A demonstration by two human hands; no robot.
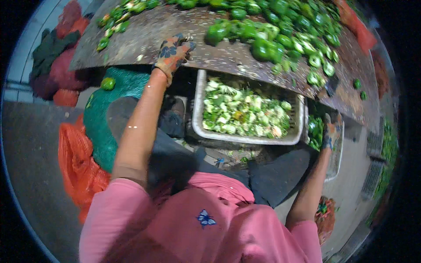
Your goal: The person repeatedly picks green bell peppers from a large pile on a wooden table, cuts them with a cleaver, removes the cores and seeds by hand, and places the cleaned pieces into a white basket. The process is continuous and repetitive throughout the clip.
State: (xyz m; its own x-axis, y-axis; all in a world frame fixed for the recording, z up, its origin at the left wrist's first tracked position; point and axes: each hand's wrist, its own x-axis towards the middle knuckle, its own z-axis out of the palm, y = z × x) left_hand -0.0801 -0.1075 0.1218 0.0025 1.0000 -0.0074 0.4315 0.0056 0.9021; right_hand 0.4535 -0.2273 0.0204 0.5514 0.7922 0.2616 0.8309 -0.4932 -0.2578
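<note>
My left hand (174, 55), in a patterned work glove, rests near the front edge of the seed-strewn board (131, 39), its fingers apart and slightly bent. My right hand (332, 129), also gloved, is down beside the right crate (337, 166), fingers apart, near some green peppers (315, 129). Whole and cut green peppers (267, 50) are piled on the board. Below its edge a pale crate (247, 139) holds chopped pepper pieces (239, 107).
A green mesh sack (98, 131) with a loose pepper on it lies left of my legs, beside an orange mesh sack (79, 166). Red and dark bundles (63, 70) are at far left. Grates (372, 179) and greens (388, 153) line the right side.
</note>
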